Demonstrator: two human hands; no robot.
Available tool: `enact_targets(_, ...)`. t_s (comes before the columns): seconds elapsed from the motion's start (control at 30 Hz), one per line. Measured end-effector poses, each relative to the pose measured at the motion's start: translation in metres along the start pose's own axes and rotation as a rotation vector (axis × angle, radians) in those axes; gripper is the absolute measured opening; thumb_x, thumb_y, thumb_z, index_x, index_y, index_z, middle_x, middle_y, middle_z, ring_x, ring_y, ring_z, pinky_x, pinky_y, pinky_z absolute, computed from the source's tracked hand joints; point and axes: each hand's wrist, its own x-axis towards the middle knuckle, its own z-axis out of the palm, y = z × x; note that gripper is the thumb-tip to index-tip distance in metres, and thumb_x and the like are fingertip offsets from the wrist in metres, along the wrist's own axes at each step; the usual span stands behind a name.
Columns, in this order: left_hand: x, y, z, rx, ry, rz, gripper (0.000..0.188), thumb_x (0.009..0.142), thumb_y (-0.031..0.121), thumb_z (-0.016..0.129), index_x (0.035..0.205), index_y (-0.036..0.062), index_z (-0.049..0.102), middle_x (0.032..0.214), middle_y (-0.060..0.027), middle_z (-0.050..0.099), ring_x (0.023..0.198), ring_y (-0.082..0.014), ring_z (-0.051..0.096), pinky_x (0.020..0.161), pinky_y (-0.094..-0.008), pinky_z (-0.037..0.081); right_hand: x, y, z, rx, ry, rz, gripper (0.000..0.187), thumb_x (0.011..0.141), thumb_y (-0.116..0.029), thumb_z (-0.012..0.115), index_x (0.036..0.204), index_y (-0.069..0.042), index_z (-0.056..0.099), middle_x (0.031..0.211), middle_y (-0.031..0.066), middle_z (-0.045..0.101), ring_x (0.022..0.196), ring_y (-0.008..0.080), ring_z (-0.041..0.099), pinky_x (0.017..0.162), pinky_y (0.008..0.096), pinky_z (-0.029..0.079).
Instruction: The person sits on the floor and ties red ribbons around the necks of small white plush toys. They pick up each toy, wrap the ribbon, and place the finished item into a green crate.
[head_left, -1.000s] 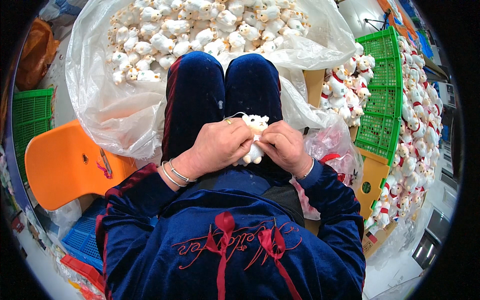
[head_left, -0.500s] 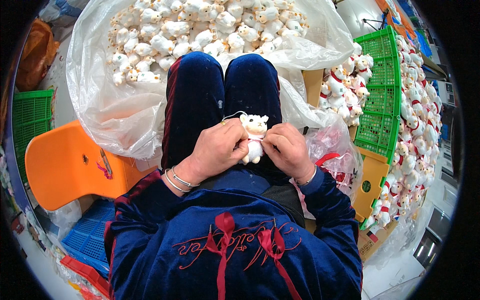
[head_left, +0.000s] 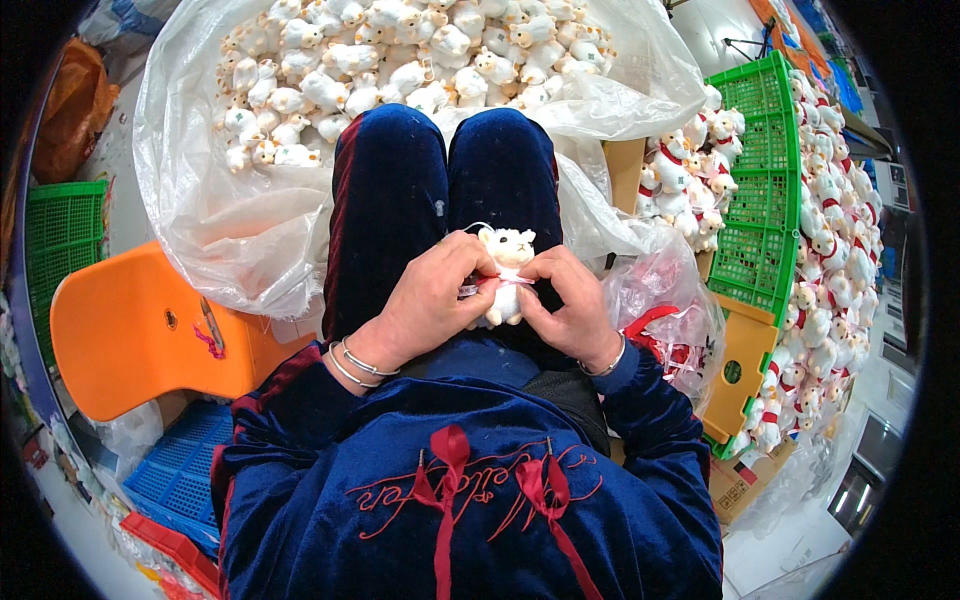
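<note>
A small white plush animal [head_left: 511,247] with a cream muzzle and rounded ears stands upright between my hands, over my lap. Round its neck lies a thin reddish ribbon [head_left: 513,281]. My left hand [head_left: 432,292] is closed at the toy's left side, pinching the ribbon at the neck between thumb and fingers. From the other side, the thumb and forefinger of my right hand [head_left: 575,308] pinch the ribbon close to the toy's chest. A pale loop of cord shows above the toy's head. The fingers partly hide the ribbon's ends.
Beyond my knees, a large clear plastic bag [head_left: 200,200] holds many white plush toys [head_left: 350,60]. At right are a bag of red ribbons [head_left: 685,350], a green crate [head_left: 755,190] and heaped toys with red neckbands [head_left: 825,260]. An orange chair [head_left: 130,330] bearing small snips stands left.
Both hands have shifted slightly at the toy's neck, and the right fingers have opened a little. More of the reddish ribbon now shows across the neck. The toy has barely moved.
</note>
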Motion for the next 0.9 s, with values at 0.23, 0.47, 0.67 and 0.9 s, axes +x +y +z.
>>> enact_targets(0.23, 0.000, -0.006, 0.003, 0.031, 0.029, 0.099, 0.019, 0.080, 0.003, 0.079, 0.095, 0.0031, 0.067, 0.103, -0.0114, 0.064, 0.091, -0.0238, 0.066, 0.081, -0.0330, 0.055, -0.001, -0.001, 0.003, 0.022, 0.012, 0.065, 0.010, 0.086, -0.001, 0.073, 0.092, 0.001, 0.065, 0.088, 0.0142, 0.063, 0.080, 0.0297, 0.065, 0.071, 0.0363, 0.052)
enact_targets(0.47, -0.001, 0.000, 0.006, 0.029, 0.053, 0.077, 0.019, 0.080, 0.002, 0.080, 0.095, 0.0026, 0.069, 0.107, -0.0105, 0.063, 0.096, -0.0238, 0.068, 0.083, -0.0337, 0.056, -0.004, 0.001, 0.003, 0.040, 0.024, 0.084, 0.010, 0.087, 0.000, 0.073, 0.092, 0.001, 0.065, 0.089, 0.0140, 0.063, 0.080, 0.0287, 0.065, 0.071, 0.0357, 0.052)
enact_targets(0.67, -0.005, -0.004, 0.009, -0.063, 0.086, 0.040, 0.020, 0.079, 0.001, 0.079, 0.097, 0.0029, 0.070, 0.113, -0.0123, 0.064, 0.103, -0.0256, 0.069, 0.086, -0.0334, 0.056, -0.003, -0.001, 0.003, 0.037, 0.030, 0.078, 0.010, 0.087, 0.001, 0.072, 0.093, 0.002, 0.065, 0.090, 0.0141, 0.063, 0.080, 0.0280, 0.065, 0.072, 0.0351, 0.052)
enact_targets(0.9, -0.004, -0.002, 0.008, -0.008, 0.089, 0.072, 0.020, 0.079, 0.001, 0.079, 0.098, 0.0024, 0.071, 0.118, -0.0132, 0.063, 0.105, -0.0253, 0.068, 0.087, -0.0333, 0.056, -0.003, 0.000, 0.003, 0.047, 0.027, 0.078, 0.010, 0.087, 0.001, 0.072, 0.094, 0.002, 0.065, 0.090, 0.0139, 0.063, 0.080, 0.0281, 0.065, 0.071, 0.0352, 0.052)
